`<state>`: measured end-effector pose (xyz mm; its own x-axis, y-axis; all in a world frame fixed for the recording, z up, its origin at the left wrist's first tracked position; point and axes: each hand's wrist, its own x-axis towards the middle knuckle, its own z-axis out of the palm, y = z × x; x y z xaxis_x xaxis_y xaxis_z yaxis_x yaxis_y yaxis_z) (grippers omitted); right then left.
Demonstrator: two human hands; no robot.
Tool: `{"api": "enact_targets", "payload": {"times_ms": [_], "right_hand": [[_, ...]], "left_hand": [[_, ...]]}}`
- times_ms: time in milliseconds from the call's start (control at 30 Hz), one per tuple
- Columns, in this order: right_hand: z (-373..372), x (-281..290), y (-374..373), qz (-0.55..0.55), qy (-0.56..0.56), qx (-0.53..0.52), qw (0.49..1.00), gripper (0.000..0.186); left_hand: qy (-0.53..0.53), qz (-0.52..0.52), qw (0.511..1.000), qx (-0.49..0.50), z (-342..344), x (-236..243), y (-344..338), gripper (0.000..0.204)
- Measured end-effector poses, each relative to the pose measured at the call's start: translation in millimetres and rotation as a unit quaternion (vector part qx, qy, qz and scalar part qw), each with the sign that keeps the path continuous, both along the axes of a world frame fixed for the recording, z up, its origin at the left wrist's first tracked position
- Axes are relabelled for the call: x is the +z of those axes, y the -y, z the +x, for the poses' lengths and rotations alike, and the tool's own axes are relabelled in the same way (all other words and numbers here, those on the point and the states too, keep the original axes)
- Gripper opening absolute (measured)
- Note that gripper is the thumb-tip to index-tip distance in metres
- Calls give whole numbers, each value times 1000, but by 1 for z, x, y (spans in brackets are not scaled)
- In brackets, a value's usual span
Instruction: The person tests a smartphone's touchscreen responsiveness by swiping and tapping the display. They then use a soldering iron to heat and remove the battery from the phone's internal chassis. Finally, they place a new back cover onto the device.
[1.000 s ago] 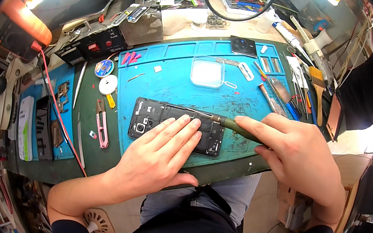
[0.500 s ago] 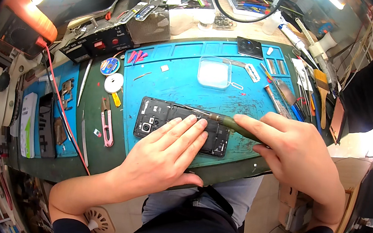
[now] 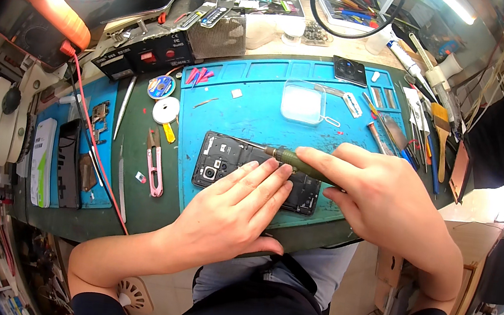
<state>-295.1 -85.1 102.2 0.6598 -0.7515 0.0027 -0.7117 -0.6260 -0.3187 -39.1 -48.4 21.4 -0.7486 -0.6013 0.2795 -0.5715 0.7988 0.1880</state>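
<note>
An opened phone (image 3: 214,159), black with its inner parts and camera lenses showing, lies on the blue work mat (image 3: 201,113). My left hand (image 3: 227,208) rests flat across it, fingers stretched out and side by side, covering its lower middle. In my right hand (image 3: 368,187) is a green-handled tool (image 3: 301,163) with a thin metal tip. It is held almost level, tip pointing left along the phone's far edge. My left fingertips are close to the tool's metal collar. Exactly where the tip touches is too small to tell.
Beyond the phone sits a clear plastic box (image 3: 302,104). Pink-handled snips (image 3: 155,171) and solder spools (image 3: 165,110) lie left; brushes (image 3: 438,136) and thin tools lie right. A red cable (image 3: 87,143) crosses the left side. A magnifier ring (image 3: 342,35) hangs at the back.
My right hand and the green-handled tool have slid left along the phone's far edge. My left hand stays flat on the phone. The whole view has shifted slightly.
</note>
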Motion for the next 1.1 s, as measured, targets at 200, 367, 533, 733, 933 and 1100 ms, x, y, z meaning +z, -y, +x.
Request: {"api": "enact_targets", "payload": {"times_ms": [200,367,533,733,933,1100], "right_hand": [[9,-6,7,-20,3,24,1000,51],[15,-11,12,-32,19,40,999,47],[16,-15,12,-35,22,42,998,47],[18,-13,11,-42,8,49,998,48],[17,-14,5,-4,11,36,999,62],[21,-16,1,-38,12,51,998,57]], "left_hand": [[-3,-6,1000,1,0,-1,-1,85],[-7,-2,1000,3,0,-2,-1,85],[-1,-5,1000,5,1,-3,-2,85],[5,-1,1000,7,1,-2,-3,86],[-6,-2,1000,3,0,-7,-5,93],[-8,-7,1000,13,0,-11,-8,97]]}}
